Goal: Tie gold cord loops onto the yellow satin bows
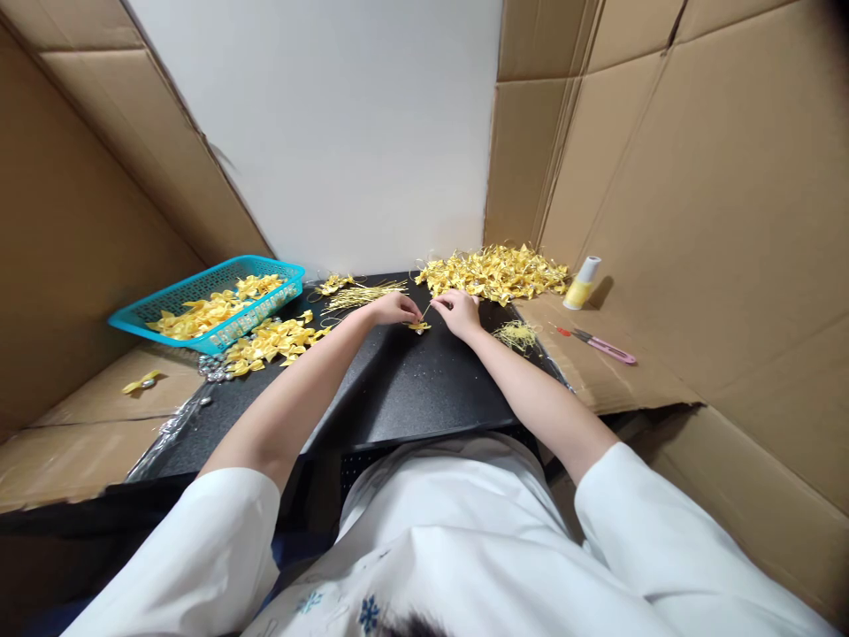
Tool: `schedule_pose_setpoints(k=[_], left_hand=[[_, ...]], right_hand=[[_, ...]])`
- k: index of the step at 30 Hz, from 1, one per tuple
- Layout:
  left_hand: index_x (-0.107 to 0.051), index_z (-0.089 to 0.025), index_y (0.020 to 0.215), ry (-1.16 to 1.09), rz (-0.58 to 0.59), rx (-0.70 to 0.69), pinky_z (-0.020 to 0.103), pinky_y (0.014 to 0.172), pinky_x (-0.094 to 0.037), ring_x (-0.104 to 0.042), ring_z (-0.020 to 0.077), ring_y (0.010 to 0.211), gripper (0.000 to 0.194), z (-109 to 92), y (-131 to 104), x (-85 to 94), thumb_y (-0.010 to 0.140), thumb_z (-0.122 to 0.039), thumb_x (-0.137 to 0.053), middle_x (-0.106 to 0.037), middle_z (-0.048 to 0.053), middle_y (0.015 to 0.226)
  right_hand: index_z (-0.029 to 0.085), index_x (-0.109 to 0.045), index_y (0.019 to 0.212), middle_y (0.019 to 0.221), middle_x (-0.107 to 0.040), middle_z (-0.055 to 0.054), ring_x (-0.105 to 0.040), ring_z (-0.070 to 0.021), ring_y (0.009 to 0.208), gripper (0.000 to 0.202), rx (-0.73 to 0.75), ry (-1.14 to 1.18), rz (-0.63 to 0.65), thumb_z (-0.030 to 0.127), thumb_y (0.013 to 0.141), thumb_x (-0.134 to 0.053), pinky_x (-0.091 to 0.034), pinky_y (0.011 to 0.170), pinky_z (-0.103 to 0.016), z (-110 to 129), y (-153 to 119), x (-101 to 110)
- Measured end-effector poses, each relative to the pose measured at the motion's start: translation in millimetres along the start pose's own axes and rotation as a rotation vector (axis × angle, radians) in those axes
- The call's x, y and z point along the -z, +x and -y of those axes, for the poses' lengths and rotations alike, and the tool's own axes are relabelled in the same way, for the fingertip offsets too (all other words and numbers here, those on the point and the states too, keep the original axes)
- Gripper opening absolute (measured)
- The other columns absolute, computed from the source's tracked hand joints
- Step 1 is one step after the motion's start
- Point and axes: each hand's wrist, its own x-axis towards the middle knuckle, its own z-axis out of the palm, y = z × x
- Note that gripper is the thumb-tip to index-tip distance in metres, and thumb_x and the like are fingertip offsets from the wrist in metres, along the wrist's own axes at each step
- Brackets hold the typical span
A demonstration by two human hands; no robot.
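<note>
The left hand [399, 310] grasps a yellow bow [419, 327] by the fingertips, over the table [424, 385], centrally and toward its far edge. The right hand [457, 311] pinches a thin tie [427, 311] running up from the bow. A basket [192, 287] of yellow pieces stands at the table's far left corner. A yellow pile [497, 272] covers the far right corner; thread trimmings [516, 335] lie at the right edge, just beside the right forearm.
</note>
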Motion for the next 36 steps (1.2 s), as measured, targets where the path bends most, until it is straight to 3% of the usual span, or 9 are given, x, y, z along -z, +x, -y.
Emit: schedule_pose_setpoints(k=[13, 20, 29, 36], left_hand=[[-0.077, -0.016, 0.08, 0.081, 0.009, -0.056, 0.021, 0.063, -0.044, -0.064, 0.0144, 0.07, 0.027, -6.2, -3.1, -3.5, 0.066, -0.038, -0.069, -0.075, 0.002, 0.075], [-0.075, -0.015, 0.08, 0.004, -0.033, -0.056, 0.024, 0.073, -0.047, -0.065, 0.0151, 0.075, 0.03, 4.5, -14.5, -10.6, 0.069, -0.042, -0.068, -0.075, 0.004, 0.08], [-0.077, -0.016, 0.085, -0.016, -0.027, -0.009, 0.027, 0.084, -0.05, -0.068, 0.019, 0.087, 0.031, 3.8, -15.9, -4.4, 0.074, -0.043, -0.064, -0.077, 0.005, 0.093], [-0.076, -0.016, 0.089, -0.029, -0.028, 0.003, 0.027, 0.081, -0.05, -0.067, 0.0172, 0.082, 0.029, -0.1, -10.0, -7.9, 0.069, -0.036, -0.07, -0.076, 0.006, 0.091]], right_hand=[[0.028, -0.077, 0.087, 0.101, -0.074, -0.002, -0.058, -0.022, 0.099, 0.019, 0.001, -0.013, -0.016, 0.034, 0.09, -0.059, -0.031, 0.092, -0.04, -2.1, 1.4, 0.3], [0.026, -0.076, 0.085, 0.102, -0.074, -0.002, -0.059, -0.0241, 0.103, 0.018, -0.069, -0.007, -0.013, 0.034, 0.089, -0.06, -0.032, 0.091, -0.042, -9.7, 4.0, 3.8], [0.026, -0.076, 0.085, 0.1, -0.074, -0.003, -0.059, -0.0231, 0.098, 0.019, -0.077, -0.001, -0.018, 0.035, 0.088, -0.06, -0.033, 0.09, -0.042, -11.3, 3.7, 2.8], [0.026, -0.076, 0.086, 0.101, -0.075, -0.003, -0.061, -0.0229, 0.099, 0.019, -0.051, -0.014, -0.023, 0.035, 0.089, -0.06, -0.034, 0.091, -0.041, -9.6, 3.1, 1.9]])
